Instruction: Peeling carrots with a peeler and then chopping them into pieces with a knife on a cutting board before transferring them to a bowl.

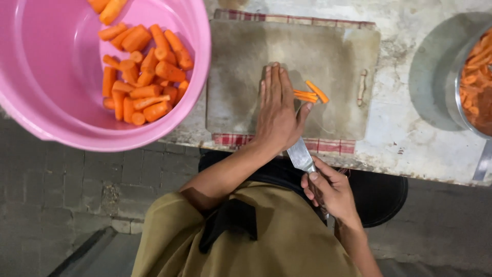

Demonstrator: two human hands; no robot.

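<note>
On the worn grey rectangular cutting board (338, 56), near its middle, lie a few thin orange carrot strips (310, 93), side by side and touching. My left hand (277, 110) lies flat, palm down, fingers straight and together, just left of the strips; its thumb reaches toward them. What is under the palm is hidden. Left grip: flat and spread out, clasping nothing visible.

My right hand (330, 191) is closed around the handle of a steel-bladed knife (301, 155). The blade runs up and left from the fist, and its tip passes under the left hand's heel at the board's near edge.

Board sits on a red-checked cloth (328, 145), which lies on a stained pale surface (410, 138).

Upper left: round pink plastic basin (46, 77) with chunky peeled carrot pieces (143, 77) piled inside, well apart from the board.

Right edge: metal bowl (453, 92), partly out of view, holding cut carrot (476, 77).
</note>
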